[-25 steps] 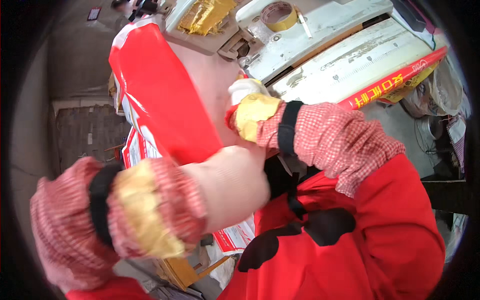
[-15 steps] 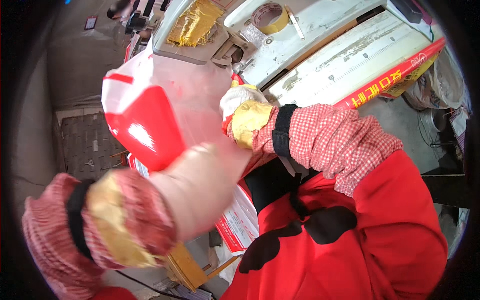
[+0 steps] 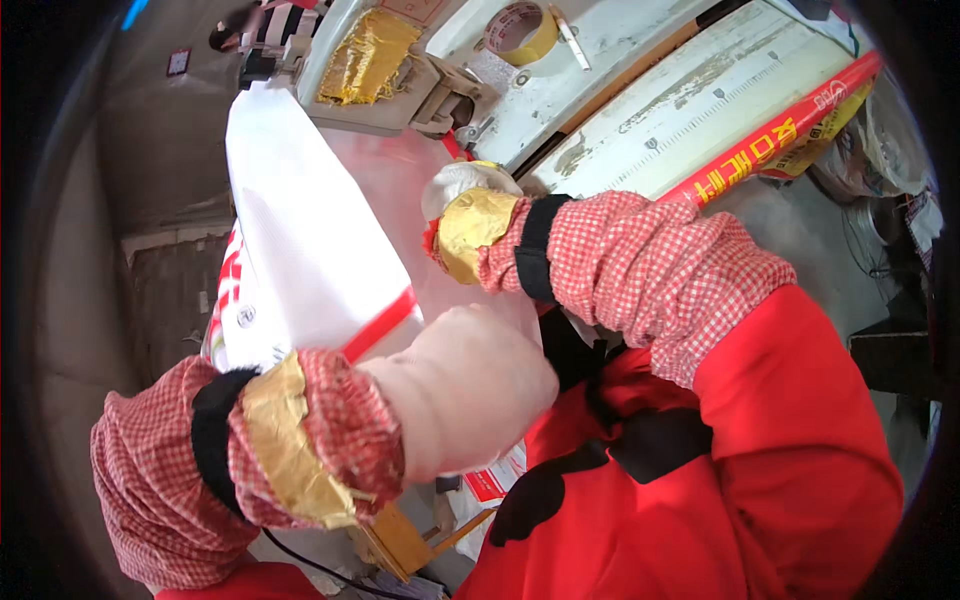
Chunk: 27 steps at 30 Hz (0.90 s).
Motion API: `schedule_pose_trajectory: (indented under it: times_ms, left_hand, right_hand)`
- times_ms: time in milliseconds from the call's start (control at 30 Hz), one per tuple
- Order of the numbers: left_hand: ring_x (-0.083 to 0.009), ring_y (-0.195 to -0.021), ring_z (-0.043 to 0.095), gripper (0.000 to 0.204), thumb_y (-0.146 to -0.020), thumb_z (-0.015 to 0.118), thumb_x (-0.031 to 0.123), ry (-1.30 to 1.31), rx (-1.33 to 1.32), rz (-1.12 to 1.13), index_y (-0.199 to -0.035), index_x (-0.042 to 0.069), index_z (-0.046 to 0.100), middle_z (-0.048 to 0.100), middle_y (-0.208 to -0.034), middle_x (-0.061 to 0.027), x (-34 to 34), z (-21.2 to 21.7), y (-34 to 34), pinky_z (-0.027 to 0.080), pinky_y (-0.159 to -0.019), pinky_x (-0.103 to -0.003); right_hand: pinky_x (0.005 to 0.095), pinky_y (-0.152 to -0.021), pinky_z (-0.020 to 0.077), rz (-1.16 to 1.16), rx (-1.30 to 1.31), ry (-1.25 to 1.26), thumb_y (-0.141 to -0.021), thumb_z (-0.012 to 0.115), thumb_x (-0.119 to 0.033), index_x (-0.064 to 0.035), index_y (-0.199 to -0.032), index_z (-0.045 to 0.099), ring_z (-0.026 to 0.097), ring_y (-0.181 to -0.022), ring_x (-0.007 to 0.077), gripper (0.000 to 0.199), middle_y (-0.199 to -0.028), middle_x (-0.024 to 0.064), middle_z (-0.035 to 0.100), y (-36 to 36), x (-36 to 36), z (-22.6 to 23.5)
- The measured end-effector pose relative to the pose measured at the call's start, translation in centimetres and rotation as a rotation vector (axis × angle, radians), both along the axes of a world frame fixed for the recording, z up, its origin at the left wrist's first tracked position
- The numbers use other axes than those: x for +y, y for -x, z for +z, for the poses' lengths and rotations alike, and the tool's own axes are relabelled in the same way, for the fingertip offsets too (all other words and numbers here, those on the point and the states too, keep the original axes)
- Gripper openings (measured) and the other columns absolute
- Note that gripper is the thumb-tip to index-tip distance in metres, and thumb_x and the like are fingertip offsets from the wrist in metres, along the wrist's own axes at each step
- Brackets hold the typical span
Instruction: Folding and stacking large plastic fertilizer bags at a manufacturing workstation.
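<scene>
As you look down in the head view, your left hand (image 3: 495,370) is near the middle, with its back toward the camera, so I cannot tell whether its fingers are spread or closed on something. The large plastic bag (image 3: 310,230), white with a red stripe, is just beyond this hand, and its lower end appears to meet your wrist; whether they touch is not clear. Your right hand (image 3: 470,190), with a white covering, is by the near edge of the bench (image 3: 690,110), to the right of the bag; its fingers are hidden too, therefore I cannot tell what they hold. Above the bag there is a pale machine (image 3: 335,112) with a yellow woven patch (image 3: 368,55). On the pale surface beside it lie a tape roll (image 3: 520,32) and a thin white stick (image 3: 570,38). Along the bench's near edge runs a red and yellow strip (image 3: 770,145).
</scene>
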<state>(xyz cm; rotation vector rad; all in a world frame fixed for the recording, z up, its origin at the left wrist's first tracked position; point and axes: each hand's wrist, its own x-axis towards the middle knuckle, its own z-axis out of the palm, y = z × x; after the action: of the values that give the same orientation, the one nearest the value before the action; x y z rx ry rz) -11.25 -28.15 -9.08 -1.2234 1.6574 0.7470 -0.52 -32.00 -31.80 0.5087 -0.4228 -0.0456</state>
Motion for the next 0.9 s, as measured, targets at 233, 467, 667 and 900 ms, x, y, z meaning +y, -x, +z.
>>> schedule_pose_trajectory:
  times_ms: [233, 467, 667, 900]
  left_hand:
    - [-0.024, -0.063, 0.059, 0.009, -0.075, 0.053, 0.015, 0.125, -0.056, -0.104, -0.079, 0.008, 0.057, 0.057, -0.07, -0.0069, -2.4, -0.1, -1.2, 0.046, -0.049, -0.035]
    - [-0.0269, -0.058, 0.054, 0.013, -0.063, 0.064, 0.013, 0.217, -0.361, 0.181, -0.075, 0.008, 0.064, 0.054, -0.059, -0.0077, -5.8, 7.5, -9.6, 0.044, -0.055, -0.036]
    - [-0.0252, -0.05, 0.053, 0.002, -0.059, 0.058, 0.012, 0.369, 0.179, -0.247, -0.061, 0.011, 0.057, 0.051, -0.055, -0.0039, 0.8, 3.1, -1.9, 0.043, -0.047, -0.034]
    - [-0.0288, -0.06, 0.058, 0.009, -0.064, 0.059, 0.017, 0.398, 0.119, -0.022, -0.062, 0.009, 0.06, 0.058, -0.062, -0.0097, -2.0, -3.4, -5.0, 0.047, -0.053, -0.038]
  right_hand:
    - [0.0466, -0.071, 0.0468, -0.394, -0.175, 0.351, -0.069, 0.067, -0.022, -0.0013, -0.092, 0.059, 0.059, -0.079, 0.0339, 0.032, -0.082, 0.0144, 0.061, -2.6, -2.8, -3.8]
    - [0.0376, -0.049, 0.0405, 0.589, -1.101, -1.191, -0.06, 0.063, -0.013, -0.005, -0.068, 0.059, 0.052, -0.054, 0.0235, 0.012, -0.057, 0.0057, 0.052, 1.6, -0.3, -0.9]
    - [0.033, -0.044, 0.0454, 1.274, -1.199, -2.398, -0.066, 0.055, -0.007, -0.0033, -0.07, 0.059, 0.058, -0.051, 0.0224, 0.007, -0.059, 0.0103, 0.058, 7.6, -2.3, 3.9]
    - [0.0432, -0.063, 0.0491, 0.602, -1.229, -2.826, -0.067, 0.06, -0.024, -0.0074, -0.073, 0.068, 0.062, -0.075, 0.0333, 0.019, -0.079, 0.0164, 0.064, 7.0, -4.9, 8.4]
